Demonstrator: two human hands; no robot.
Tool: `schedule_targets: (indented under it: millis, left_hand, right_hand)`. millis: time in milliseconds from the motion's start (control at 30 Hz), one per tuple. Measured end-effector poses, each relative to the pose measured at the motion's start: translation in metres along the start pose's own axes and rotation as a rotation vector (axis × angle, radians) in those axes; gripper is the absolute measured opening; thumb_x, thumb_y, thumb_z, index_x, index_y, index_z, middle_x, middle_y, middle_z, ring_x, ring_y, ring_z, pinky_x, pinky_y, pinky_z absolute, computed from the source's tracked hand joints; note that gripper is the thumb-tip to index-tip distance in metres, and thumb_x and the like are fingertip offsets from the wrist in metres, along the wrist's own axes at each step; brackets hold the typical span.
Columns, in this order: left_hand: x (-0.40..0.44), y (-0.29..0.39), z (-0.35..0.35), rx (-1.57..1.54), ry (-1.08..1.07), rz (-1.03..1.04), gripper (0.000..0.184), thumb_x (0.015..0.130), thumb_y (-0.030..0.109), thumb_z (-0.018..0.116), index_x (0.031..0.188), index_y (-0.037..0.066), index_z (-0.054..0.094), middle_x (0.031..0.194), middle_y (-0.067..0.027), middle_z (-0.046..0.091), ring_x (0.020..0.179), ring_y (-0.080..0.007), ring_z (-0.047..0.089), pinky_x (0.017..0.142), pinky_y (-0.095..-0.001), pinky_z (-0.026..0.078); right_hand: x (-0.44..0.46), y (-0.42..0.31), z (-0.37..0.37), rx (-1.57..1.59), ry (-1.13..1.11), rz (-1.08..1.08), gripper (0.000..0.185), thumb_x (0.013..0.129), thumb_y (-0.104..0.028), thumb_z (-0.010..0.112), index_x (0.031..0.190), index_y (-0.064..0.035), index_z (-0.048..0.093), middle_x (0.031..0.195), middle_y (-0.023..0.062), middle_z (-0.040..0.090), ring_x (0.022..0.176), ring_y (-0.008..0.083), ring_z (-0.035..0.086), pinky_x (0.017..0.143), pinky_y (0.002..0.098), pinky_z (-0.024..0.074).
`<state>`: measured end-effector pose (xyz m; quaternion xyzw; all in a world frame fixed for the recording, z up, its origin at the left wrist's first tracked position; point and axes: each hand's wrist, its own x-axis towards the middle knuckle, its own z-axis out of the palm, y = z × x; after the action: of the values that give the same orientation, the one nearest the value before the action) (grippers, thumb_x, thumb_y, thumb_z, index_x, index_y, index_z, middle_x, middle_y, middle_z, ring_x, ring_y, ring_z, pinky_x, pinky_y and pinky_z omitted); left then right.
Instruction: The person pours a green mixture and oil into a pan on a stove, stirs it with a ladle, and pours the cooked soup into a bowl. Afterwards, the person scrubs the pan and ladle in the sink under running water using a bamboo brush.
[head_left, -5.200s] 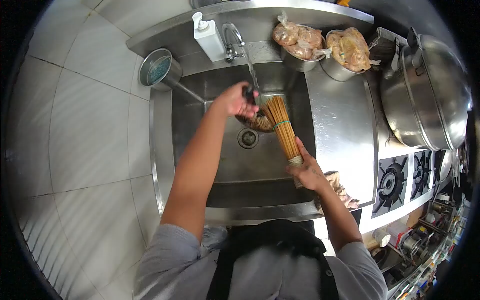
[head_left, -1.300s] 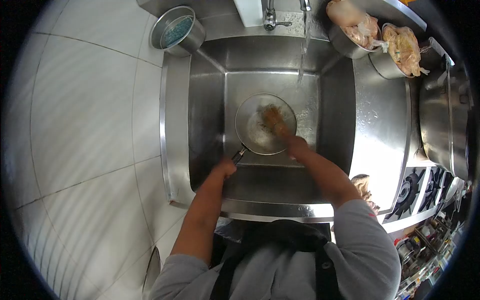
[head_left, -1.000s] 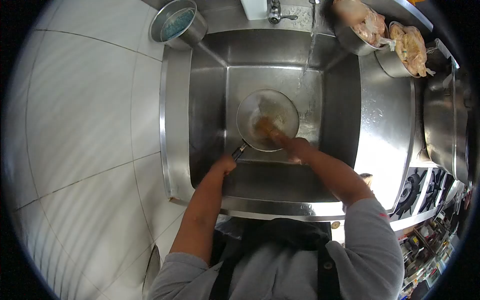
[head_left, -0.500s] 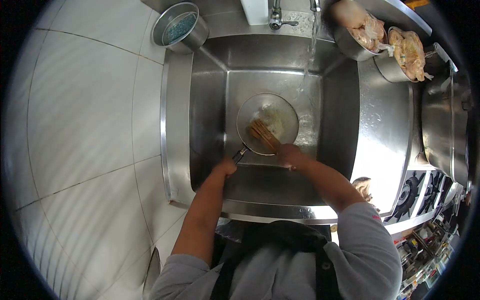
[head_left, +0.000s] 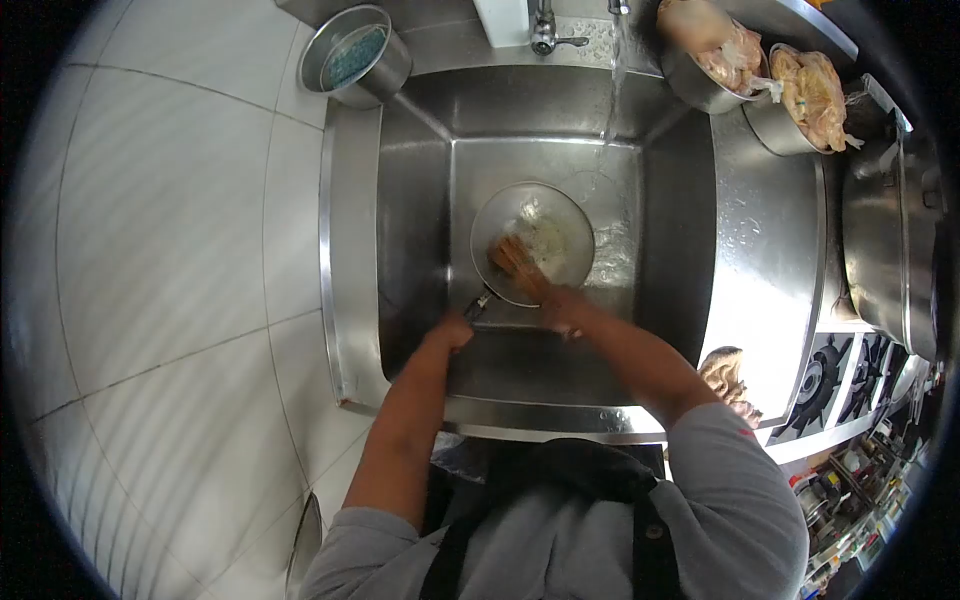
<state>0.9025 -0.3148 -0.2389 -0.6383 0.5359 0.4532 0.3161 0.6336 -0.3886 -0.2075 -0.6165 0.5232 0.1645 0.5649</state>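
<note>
A round metal pan sits in the stainless steel sink, with a little cloudy liquid in its bottom. My left hand is wrapped round the pan's handle at its lower left. In my right hand is a bamboo wok brush, its bristles pressed on the pan's left inner surface. My fingers hide the brush's upper end.
Water runs from a tap at the sink's back right. A metal pot with a blue-green scrubber stands back left. Bagged raw poultry fills pots back right. A large stockpot and burners lie right.
My right hand and the brush have shifted slightly left within the pan. My left hand still holds the handle, and the whole view has moved a little.
</note>
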Motion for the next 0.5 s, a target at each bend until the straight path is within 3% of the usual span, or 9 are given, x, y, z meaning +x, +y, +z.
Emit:
schedule_targets:
  millis: [100,233,300,400,500]
  left_hand:
    - [0.019,-0.006,0.010,0.032,0.073,0.044,0.029,0.079,0.014,0.051,0.093,-0.007,0.064,0.086,-0.0236,0.066,0.071,-0.0330,0.066,0.063,-0.0434,0.051]
    - [0.002,0.003,-0.002,0.011,-0.009,-0.018,0.030,0.079,0.016,0.052,0.096,-0.006,0.064,0.092,-0.0256,0.065,0.078,-0.0342,0.066,0.071,-0.0438,0.051]
    - [0.000,0.001,-0.003,-0.052,-0.036,-0.067,0.031,0.079,0.015,0.052,0.098,-0.006,0.064,0.093,-0.0263,0.065,0.082,-0.0350,0.066,0.075,-0.0435,0.050]
    - [0.001,0.009,-0.005,0.119,-0.031,0.040,0.031,0.080,0.014,0.050,0.100,-0.006,0.064,0.094,-0.0256,0.065,0.085,-0.0367,0.065,0.076,-0.0435,0.050]
    - [0.001,0.006,0.000,-0.149,-0.018,-0.115,0.031,0.081,0.013,0.049,0.100,-0.007,0.064,0.096,-0.0261,0.065,0.088,-0.0370,0.065,0.077,-0.0440,0.050]
  right_hand:
    - [-0.012,-0.020,-0.031,0.163,0.084,0.137,0.070,0.078,-0.014,0.060,0.142,-0.0131,0.032,0.102,0.0236,0.063,0.084,0.0339,0.065,0.071,0.0399,0.0545]
    - [0.007,-0.033,-0.011,-0.072,0.007,0.012,0.069,0.081,-0.013,0.054,0.145,-0.0115,0.028,0.105,0.0243,0.063,0.085,0.0359,0.065,0.071,0.0392,0.0547]
    - [0.009,-0.030,-0.008,-0.067,0.067,0.004,0.067,0.082,-0.014,0.053,0.144,-0.0096,0.028,0.106,0.0249,0.063,0.086,0.0366,0.065,0.071,0.0400,0.0545]
    - [0.014,-0.026,-0.002,0.113,0.154,0.038,0.067,0.082,-0.016,0.052,0.144,-0.0081,0.028,0.107,0.0263,0.062,0.087,0.0371,0.065,0.072,0.0422,0.0537]
    - [0.030,-0.019,0.015,0.141,0.115,0.029,0.071,0.082,-0.020,0.052,0.146,-0.0094,0.024,0.107,0.0267,0.062,0.087,0.0367,0.065,0.071,0.0425,0.0534]
